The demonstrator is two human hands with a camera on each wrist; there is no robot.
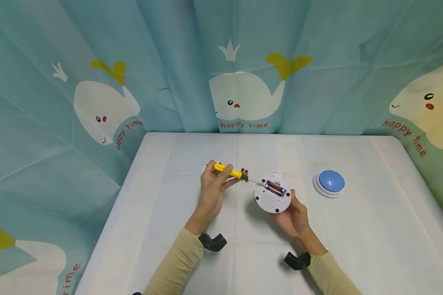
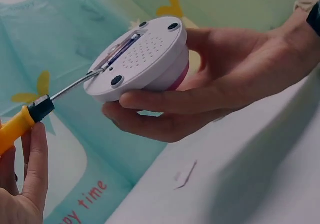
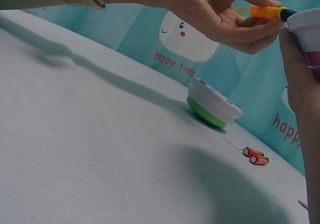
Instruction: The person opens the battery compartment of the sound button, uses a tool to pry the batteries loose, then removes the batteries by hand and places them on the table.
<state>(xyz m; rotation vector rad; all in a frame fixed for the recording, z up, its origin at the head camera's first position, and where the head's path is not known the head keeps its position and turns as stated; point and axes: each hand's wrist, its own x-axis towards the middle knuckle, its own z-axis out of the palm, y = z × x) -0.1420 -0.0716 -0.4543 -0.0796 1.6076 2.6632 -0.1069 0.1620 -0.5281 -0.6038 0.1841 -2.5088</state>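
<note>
My left hand [image 1: 211, 189] grips a yellow-handled screwdriver [image 1: 227, 170]. Its metal tip meets the edge of the battery compartment on a round white push-button device [image 2: 145, 59]. Fingers and thumb of my right hand [image 1: 294, 218] hold that device from below and the side, underside facing up. Batteries [image 1: 275, 188] lie in its open compartment. The underside has speaker holes and dark round feet; a magenta part [image 2: 181, 77] shows beneath. In the right wrist view, the left hand [image 3: 220, 19] is around the screwdriver handle [image 3: 265, 11], while the device's rim hides the tip.
Two loose batteries [image 3: 256, 156] lie on the white table [image 1: 181, 155]. Near them sits an upturned white device with a green top [image 3: 212, 104], mostly behind my left hand in the head view. A blue-topped button [image 1: 331, 181] stands at right. Patterned curtains [image 1: 184, 82] hang behind.
</note>
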